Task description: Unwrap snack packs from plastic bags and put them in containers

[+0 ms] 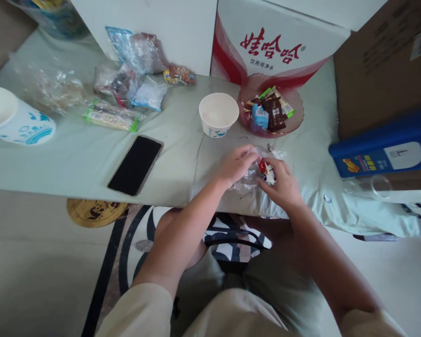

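At the table's front edge, my left hand [239,164] pinches the edge of a clear plastic bag [244,182]. My right hand [282,184] has its fingers closed around a small red and white packet [266,171] beside the bag; whether the packet lies inside the plastic I cannot tell. Just beyond my hands stands a white paper bowl [219,114] with blue marks near its base. To its right, a pinkish clear glass bowl [294,122] with a scalloped rim holds several wrapped snacks, among them a brown packet [275,112] and a blue one [260,116].
A black phone [135,164] lies left of my hands. Behind it are several snack packets [126,84] and crumpled clear plastic [56,86]. A white paper bucket [24,122] lies tilted at far left. Cartons [270,42] line the back; a blue box [382,145] is at right.
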The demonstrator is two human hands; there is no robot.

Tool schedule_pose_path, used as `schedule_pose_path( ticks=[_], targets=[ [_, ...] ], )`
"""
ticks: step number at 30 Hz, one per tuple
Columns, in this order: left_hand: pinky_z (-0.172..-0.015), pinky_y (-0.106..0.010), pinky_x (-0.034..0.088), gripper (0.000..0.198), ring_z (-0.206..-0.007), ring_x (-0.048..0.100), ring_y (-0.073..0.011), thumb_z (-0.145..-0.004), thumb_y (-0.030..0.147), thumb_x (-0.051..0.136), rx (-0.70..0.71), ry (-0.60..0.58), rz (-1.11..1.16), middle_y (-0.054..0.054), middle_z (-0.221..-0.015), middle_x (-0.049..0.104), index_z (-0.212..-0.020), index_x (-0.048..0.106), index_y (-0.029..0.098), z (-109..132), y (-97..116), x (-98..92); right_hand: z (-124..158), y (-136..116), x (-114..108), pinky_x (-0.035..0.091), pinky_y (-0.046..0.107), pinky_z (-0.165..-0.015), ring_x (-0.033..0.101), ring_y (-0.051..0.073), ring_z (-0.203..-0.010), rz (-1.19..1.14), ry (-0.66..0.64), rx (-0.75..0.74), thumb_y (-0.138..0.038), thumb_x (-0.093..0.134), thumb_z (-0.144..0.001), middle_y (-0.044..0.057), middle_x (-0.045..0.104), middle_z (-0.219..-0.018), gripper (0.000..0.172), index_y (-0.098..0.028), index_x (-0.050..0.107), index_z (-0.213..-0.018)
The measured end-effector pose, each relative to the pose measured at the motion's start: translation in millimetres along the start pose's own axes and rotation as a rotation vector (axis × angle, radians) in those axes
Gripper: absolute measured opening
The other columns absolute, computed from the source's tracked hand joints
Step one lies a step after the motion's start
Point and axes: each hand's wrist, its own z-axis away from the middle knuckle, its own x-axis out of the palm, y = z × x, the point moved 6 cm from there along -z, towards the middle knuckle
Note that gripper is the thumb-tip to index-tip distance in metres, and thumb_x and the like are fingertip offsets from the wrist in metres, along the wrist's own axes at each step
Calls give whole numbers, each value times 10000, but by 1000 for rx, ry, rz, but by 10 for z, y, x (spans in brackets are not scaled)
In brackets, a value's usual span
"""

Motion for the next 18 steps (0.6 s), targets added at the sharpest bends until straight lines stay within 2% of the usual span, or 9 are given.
schedule_pose_path(
  ticks=[3, 5, 7, 10, 12, 13, 15, 16, 18],
  targets=[
    [-593, -277, 438, 231, -635, 592, -140, -942, 208, 501, -63, 172, 125, -7, -716, 637, -711, 503, 211, -28, -28, -176, -3, 43, -4, 591, 493, -959, 713, 303, -1104, -187, -20, 79, -464, 734, -858, 124, 732, -1238, 529, -244, 614, -1324],
    [-582, -274, 405, 274, -577, 522, -124, -933, 186, 498, -73, 312, 87, 12, -638, 558, -662, 469, 213, -44, -54, -339, 1, 66, -75, 596, 470, -938, 724, 284, -1051, -276, 14, 121, -489, 729, -870, 108, 746, -1188, 508, -234, 627, -1297],
    [-584, -287, 370, 311, -578, 486, -127, -931, 186, 507, -75, 396, -42, 20, -601, 495, -625, 464, 216, -51, -62, -470, -10, 83, -253, 596, 471, -939, 726, 275, -1018, -291, 134, 160, -481, 695, -904, 99, 752, -1150, 450, -227, 649, -1273],
    [-602, -319, 324, 335, -610, 477, -143, -925, 178, 534, -83, 384, -251, 24, -593, 469, -604, 446, 222, -62, -43, -529, -163, 49, -625, 579, 517, -983, 720, 287, -1038, -187, 374, 170, -448, 656, -943, 92, 751, -1120, 342, -239, 699, -1211],
    [-607, -334, 293, 345, -614, 458, -147, -915, 166, 550, -74, 356, -328, 28, -591, 449, -601, 419, 226, -69, -19, -498, -465, 11, -788, 556, 546, -1028, 708, 307, -1088, -130, 454, 148, -398, 669, -940, 97, 745, -1093, 255, -235, 737, -1124],
    [-608, -338, 280, 350, -613, 447, -148, -909, 161, 558, -63, 344, -350, 31, -586, 433, -600, 406, 227, -75, -8, -470, -691, 23, -807, 556, 540, -1024, 710, 302, -1071, -163, 446, 158, -358, 675, -935, 99, 740, -1069, 218, -219, 744, -1089],
    [-612, -342, 263, 351, -616, 436, -150, -900, 157, 566, -33, 318, -380, 33, -584, 418, -601, 396, 229, -93, 8, -402, -1225, 200, -719, 611, 452, -824, 708, 220, -830, -399, 398, 346, -279, 628, -957, 66, 700, -922, 173, -172, 705, -1071],
    [-616, -342, 261, 349, -620, 437, -151, -898, 158, 566, -19, 303, -394, 33, -585, 422, -602, 394, 229, -105, 10, -369, -1514, 303, -602, 607, 408, -751, 687, 179, -748, -502, 308, 455, -256, 583, -982, 36, 659, -857, 164, -156, 665, -1083],
    [-629, -342, 265, 345, -632, 444, -152, -892, 160, 562, -6, 273, -431, 30, -591, 441, -601, 389, 228, -128, 5, -322, -2041, 473, -461, 573, 336, -709, 655, 112, -693, -520, 262, 525, -214, 495, -1017, 1, 604, -808, 165, -126, 619, -1081]
  ],
)
